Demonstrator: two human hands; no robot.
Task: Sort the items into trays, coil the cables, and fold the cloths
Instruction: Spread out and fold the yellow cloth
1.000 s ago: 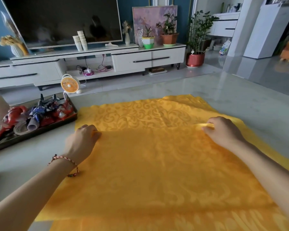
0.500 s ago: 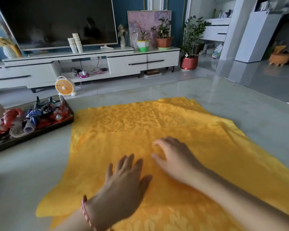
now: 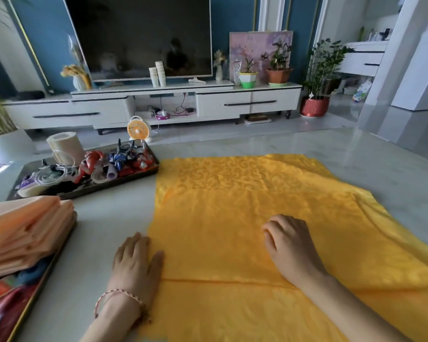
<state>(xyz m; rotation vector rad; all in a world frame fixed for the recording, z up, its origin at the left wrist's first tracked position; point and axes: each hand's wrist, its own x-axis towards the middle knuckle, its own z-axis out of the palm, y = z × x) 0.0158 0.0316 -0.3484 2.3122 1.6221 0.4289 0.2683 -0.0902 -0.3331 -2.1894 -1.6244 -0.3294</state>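
On yellow cloth (image 3: 232, 218), right hand (image 3: 292, 248) palm-down; left hand (image 3: 136, 262) flat at edge.

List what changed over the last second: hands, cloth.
Both hands let go of the fold edge they pinched a second ago and drew back toward the person. The left hand lies flat at the left edge of the yellow cloth; the right hand rests on its middle, holding nothing. The cloth stayed folded and in place, as did the toy tray.
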